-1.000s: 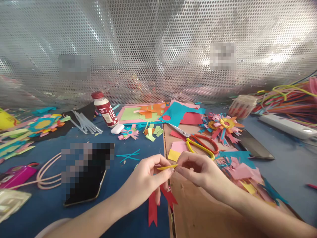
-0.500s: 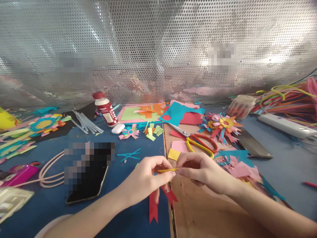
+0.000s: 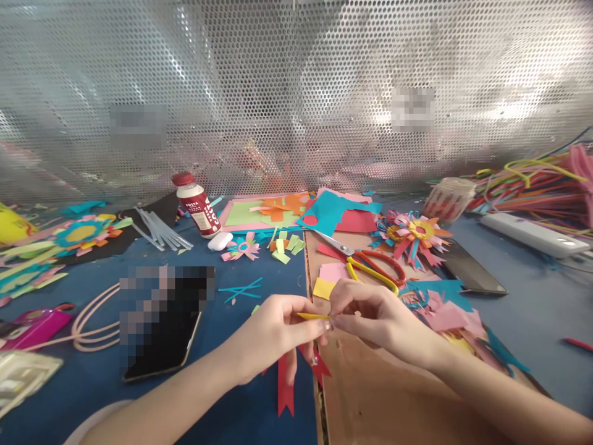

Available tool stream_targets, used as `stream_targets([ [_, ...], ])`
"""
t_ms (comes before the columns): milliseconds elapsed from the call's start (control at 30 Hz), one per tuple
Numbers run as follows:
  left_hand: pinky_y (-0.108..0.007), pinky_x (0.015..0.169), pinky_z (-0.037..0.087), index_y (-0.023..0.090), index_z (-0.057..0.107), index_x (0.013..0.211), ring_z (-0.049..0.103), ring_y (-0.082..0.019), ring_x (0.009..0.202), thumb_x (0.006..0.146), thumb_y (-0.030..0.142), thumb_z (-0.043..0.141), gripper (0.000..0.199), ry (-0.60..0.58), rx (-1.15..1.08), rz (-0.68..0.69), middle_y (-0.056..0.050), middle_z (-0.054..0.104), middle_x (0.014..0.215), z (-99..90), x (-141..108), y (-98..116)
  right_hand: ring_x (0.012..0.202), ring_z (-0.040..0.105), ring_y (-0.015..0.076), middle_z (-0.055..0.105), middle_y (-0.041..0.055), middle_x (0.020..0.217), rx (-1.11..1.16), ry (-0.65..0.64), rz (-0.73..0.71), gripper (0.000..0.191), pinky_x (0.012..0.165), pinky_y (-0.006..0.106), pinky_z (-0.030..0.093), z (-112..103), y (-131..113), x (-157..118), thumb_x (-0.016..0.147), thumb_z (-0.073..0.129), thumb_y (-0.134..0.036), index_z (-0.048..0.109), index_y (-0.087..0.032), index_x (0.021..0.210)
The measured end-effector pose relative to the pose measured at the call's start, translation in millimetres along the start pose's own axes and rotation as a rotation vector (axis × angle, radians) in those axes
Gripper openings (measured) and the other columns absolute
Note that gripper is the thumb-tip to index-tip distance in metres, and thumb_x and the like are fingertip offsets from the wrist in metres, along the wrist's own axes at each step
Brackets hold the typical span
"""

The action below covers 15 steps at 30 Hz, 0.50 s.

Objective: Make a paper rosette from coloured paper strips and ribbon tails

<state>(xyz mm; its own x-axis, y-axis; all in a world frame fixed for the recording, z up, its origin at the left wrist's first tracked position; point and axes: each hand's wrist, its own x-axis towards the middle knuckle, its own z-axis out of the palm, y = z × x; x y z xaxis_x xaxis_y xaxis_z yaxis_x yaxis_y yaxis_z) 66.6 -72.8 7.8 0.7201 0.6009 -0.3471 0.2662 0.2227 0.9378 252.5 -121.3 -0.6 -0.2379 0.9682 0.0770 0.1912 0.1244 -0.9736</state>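
Observation:
Between my hands is a small yellow paper piece [image 3: 311,316], seen nearly edge-on. My left hand [image 3: 278,334] pinches it with thumb and forefinger, its other fingers partly curled beneath. My right hand [image 3: 380,318] is closed on its right end, and the fingertips of both hands meet there. Below my left hand hang red paper strips [image 3: 286,392] with notched ends; their upper parts are hidden behind the fingers. Beyond my right hand lie scissors [image 3: 370,269] with red and yellow handles, beside a yellow paper square [image 3: 324,288].
A phone [image 3: 171,327] and a looped cable lie at left. A bottle [image 3: 197,207], coloured paper sheets [image 3: 264,210] and paper flowers [image 3: 419,232] stand or lie farther back. Paper scraps [image 3: 449,312] are right of my right hand. A perforated metal panel [image 3: 287,93] rises behind.
The yellow piece has tilted slightly between my fingers. My right hand has shifted a little up and left. Little else differs.

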Motion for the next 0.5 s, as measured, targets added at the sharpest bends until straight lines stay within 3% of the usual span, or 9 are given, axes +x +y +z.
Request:
stream_targets([
  [200, -0.014, 0.029, 0.039, 0.012, 0.059, 0.078, 0.046, -0.004, 0.034, 0.082, 0.027, 0.056, 0.015, 0.005, -0.092, -0.007, 0.002, 0.057, 0.06, -1.7, 0.8, 1.1, 0.066, 0.047, 0.0115, 0.054, 0.0015, 0.081, -0.123, 0.018, -0.072, 0.01, 0.056, 0.026, 0.035, -1.3, 0.7, -1.3, 0.082, 0.055, -0.025, 0.061, -0.019, 0.078],
  [500, -0.014, 0.032, 0.033, 0.014, 0.057, 0.079, 0.049, -0.004, 0.03, 0.084, 0.033, 0.053, 0.021, 0.039, 0.042, 0.025, 0.003, 0.059, 0.058, -2.1, -1.1, 0.9, 0.06, 0.042, 0.0095, 0.053, -0.0006, 0.074, -0.171, 0.055, 0.041, 0.011, 0.051, 0.023, 0.032, 2.0, -1.5, -0.8, 0.081, 0.056, -0.027, 0.059, -0.018, 0.075],
])
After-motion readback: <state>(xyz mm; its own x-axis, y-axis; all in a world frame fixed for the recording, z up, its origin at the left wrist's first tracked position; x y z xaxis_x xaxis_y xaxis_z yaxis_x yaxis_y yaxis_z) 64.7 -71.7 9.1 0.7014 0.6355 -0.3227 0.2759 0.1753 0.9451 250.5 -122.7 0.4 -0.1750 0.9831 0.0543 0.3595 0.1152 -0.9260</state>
